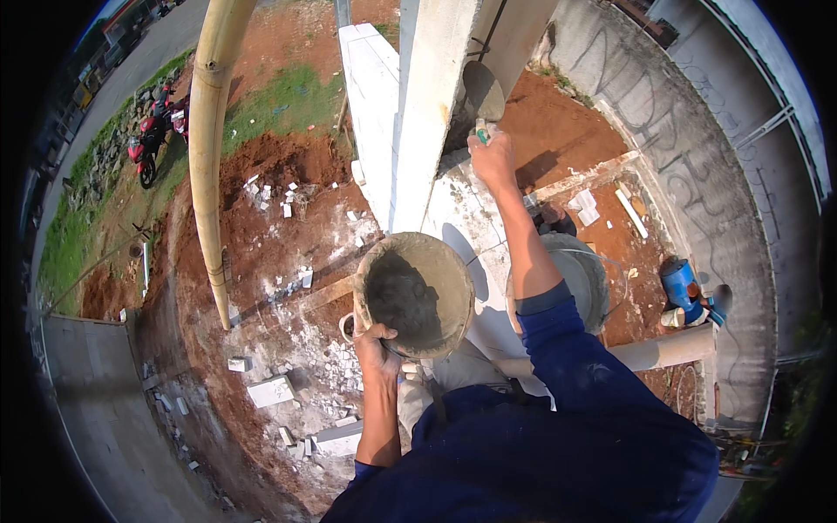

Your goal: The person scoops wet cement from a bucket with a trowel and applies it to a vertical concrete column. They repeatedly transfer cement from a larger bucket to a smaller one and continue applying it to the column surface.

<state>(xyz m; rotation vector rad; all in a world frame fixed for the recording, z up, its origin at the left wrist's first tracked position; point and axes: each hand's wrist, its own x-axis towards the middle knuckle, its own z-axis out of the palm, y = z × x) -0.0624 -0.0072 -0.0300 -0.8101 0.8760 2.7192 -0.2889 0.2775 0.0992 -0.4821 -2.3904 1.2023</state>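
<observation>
My left hand point(377, 350) grips the near left rim of a round mortar bucket point(464, 305), thumb over the edge. Wet grey mortar point(401, 301) fills part of it, mostly on the left side. Farther off, my right hand point(493, 161) is closed round the green handle of a trowel point(482, 90). The rounded grey blade points away from me, at the grey concrete column point(514, 35). Whether the blade touches the column, I cannot tell. White block wall point(462, 205) runs beneath, between the bucket and the column.
A second, larger bucket point(586, 279) with a wire handle stands right of the wall, partly behind my right arm. A bamboo pole point(205, 139) rises at the left. Broken white blocks point(270, 392) lie on the ground below. A blue drum point(678, 283) stands near the curved boundary wall point(671, 131).
</observation>
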